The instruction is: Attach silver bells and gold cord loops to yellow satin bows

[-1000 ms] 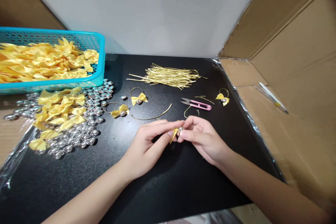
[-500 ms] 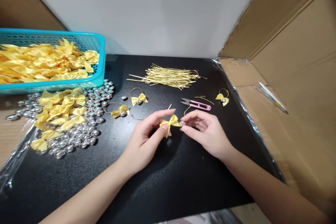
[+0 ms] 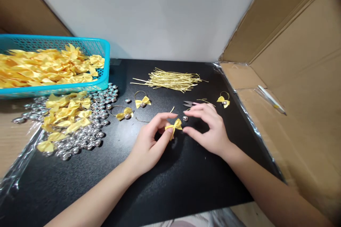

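While hands [image 3: 149, 142] face inward, right [image 3: 211, 133] seemingly aloft

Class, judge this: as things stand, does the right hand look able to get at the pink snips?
Probably yes: the right hand is open, and the pink snips lie just beyond its fingers on the black tabletop, nothing across their visible part. The hand hides the rest.

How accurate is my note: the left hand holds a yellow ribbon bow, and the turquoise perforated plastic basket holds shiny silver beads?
One part is wrong: the head view shows the turquoise basket holding yellow ribbon bows; the shiny silver beads lie outside it. The left hand does hold a yellow bow.
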`<action>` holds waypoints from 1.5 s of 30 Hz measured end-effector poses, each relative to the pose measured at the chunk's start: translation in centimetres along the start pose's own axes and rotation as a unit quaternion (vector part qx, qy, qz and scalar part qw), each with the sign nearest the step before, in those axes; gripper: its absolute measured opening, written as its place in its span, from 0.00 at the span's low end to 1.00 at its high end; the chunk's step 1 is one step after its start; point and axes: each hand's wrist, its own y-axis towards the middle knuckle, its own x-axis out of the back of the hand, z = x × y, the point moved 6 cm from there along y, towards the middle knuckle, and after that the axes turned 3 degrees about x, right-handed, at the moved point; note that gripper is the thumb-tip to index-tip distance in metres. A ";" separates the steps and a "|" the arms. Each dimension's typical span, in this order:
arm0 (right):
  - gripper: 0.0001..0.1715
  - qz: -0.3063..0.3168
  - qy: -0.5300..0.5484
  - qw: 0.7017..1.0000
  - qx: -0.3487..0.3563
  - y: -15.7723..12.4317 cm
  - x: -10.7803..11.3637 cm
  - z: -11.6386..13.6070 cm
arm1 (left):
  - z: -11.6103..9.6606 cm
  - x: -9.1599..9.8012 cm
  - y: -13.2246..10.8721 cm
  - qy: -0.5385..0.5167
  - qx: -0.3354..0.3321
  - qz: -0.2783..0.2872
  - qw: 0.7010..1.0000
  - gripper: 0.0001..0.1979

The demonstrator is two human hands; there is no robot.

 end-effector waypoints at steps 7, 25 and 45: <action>0.05 -0.053 0.049 0.996 0.055 -0.4 -0.2 2.3 | 0.2 -0.9 -0.3 -0.087 0.021 0.034 0.995 0.11; 0.05 -0.061 -0.114 0.980 0.150 -1.2 0.0 3.2 | 0.4 -0.4 0.4 -0.135 0.073 0.094 0.984 0.12; 0.06 -0.060 -0.034 0.997 0.021 -0.9 -0.2 2.4 | -0.6 -0.5 0.4 0.024 -0.034 0.041 0.998 0.03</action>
